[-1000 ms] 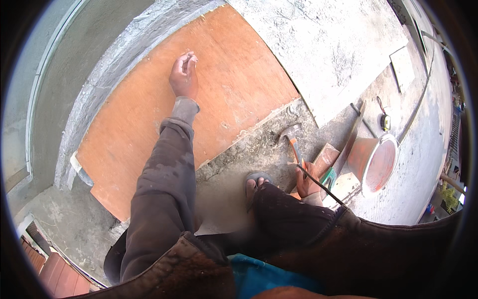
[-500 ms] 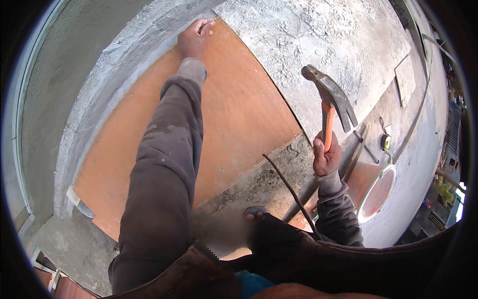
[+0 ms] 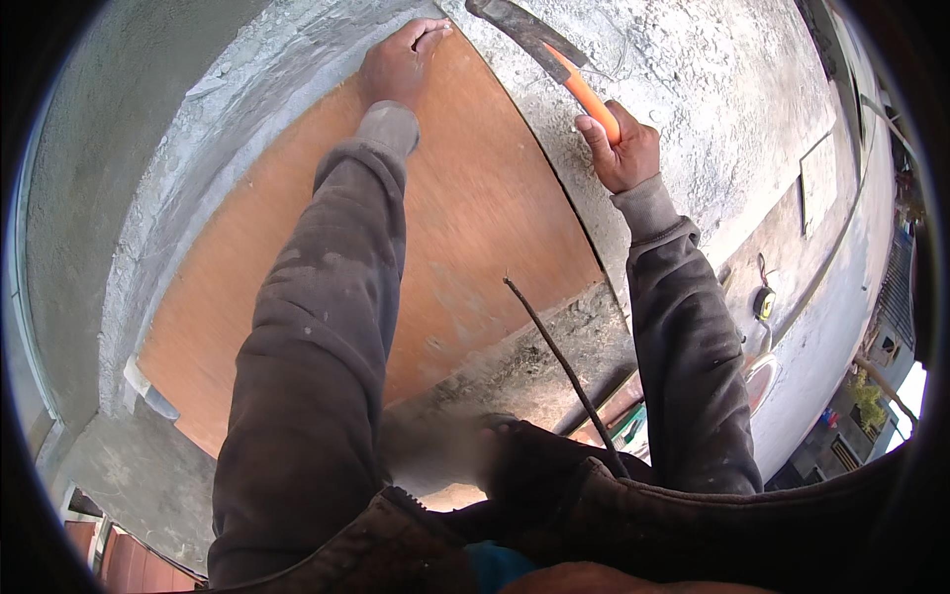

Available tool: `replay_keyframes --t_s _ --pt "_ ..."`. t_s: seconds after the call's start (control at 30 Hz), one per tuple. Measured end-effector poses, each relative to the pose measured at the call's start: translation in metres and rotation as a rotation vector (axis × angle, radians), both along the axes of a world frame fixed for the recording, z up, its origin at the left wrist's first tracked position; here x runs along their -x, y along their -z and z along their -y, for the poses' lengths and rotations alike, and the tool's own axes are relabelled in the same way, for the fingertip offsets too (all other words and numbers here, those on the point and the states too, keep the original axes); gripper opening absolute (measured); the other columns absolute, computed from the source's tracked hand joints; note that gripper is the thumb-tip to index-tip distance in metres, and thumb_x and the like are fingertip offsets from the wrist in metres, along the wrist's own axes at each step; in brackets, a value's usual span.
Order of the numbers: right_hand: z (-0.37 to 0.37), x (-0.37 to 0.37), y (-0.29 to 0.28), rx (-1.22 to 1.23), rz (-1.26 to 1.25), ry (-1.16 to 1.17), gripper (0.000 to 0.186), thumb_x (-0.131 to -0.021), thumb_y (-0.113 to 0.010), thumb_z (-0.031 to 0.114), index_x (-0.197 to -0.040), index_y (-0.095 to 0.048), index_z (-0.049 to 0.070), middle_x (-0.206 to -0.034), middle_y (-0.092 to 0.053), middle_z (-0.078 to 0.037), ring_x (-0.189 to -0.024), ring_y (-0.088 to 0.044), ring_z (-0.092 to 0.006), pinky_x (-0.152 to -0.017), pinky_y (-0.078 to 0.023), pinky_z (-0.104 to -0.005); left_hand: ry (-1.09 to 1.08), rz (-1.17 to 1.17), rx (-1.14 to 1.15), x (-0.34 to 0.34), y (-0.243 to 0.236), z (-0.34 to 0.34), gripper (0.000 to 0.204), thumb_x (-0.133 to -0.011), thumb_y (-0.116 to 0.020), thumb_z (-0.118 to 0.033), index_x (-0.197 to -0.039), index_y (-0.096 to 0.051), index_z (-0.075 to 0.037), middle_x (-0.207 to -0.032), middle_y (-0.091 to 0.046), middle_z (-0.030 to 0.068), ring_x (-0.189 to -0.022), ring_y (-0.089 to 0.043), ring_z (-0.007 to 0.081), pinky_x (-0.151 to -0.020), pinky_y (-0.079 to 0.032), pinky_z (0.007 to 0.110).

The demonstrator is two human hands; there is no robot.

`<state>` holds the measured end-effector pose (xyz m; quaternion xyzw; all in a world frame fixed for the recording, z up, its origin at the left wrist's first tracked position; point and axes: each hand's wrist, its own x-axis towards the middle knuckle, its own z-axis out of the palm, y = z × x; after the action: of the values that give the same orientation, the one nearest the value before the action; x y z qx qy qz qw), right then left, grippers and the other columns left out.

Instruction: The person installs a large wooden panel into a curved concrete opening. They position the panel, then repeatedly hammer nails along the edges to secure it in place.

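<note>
My left hand is at the far corner of the orange plywood sheet, fingers pinched together; what they hold, if anything, is too small to make out. My right hand grips the orange handle of a claw hammer, raised to the right of the left hand, its dark metal head near the top edge of the view. The plywood lies against a rough plastered ledge on its left and a rough pale slab on its right.
A tape measure lies on the right. A bucket is partly hidden by my right arm, near a green-handled tool. A thin dark rod sticks up near my legs. A loose board sits at the right.
My left hand has moved forward to the plywood's far corner. My right hand has lifted the hammer from beside the bucket and brought it forward, toward the left hand.
</note>
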<state>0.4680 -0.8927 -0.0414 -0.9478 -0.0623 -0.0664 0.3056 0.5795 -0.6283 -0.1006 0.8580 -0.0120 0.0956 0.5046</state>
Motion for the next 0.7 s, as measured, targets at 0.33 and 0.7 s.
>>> replay_keyframes --t_s 0.33,0.7 --pt "0.008 -0.043 0.013 0.298 -0.012 -0.122 0.049 -0.09 -0.059 0.06 -0.081 -0.063 0.012 -0.058 -0.061 -0.01 -0.056 -0.063 -0.0343 -0.052 -0.05 -0.0432 -0.01 -0.019 -0.115 -0.004 0.007 -0.006 0.025 -0.089 -0.065 -0.022 -0.113 -0.069 -0.016 -0.09 -0.073 0.0105 -0.087 -0.071 0.0261 -0.075 -0.053 0.037" --pt "0.026 -0.063 0.014 0.496 -0.03 -0.134 0.05 -0.088 -0.059 0.064 -0.081 -0.064 0.015 -0.058 -0.062 -0.008 -0.054 -0.064 -0.0319 -0.051 -0.051 -0.043 0.006 -0.031 -0.126 -0.002 0.004 0.002 0.023 -0.091 -0.065 -0.019 -0.113 -0.07 -0.02 -0.092 -0.072 0.0112 -0.089 -0.07 0.0299 -0.075 -0.054 0.038"
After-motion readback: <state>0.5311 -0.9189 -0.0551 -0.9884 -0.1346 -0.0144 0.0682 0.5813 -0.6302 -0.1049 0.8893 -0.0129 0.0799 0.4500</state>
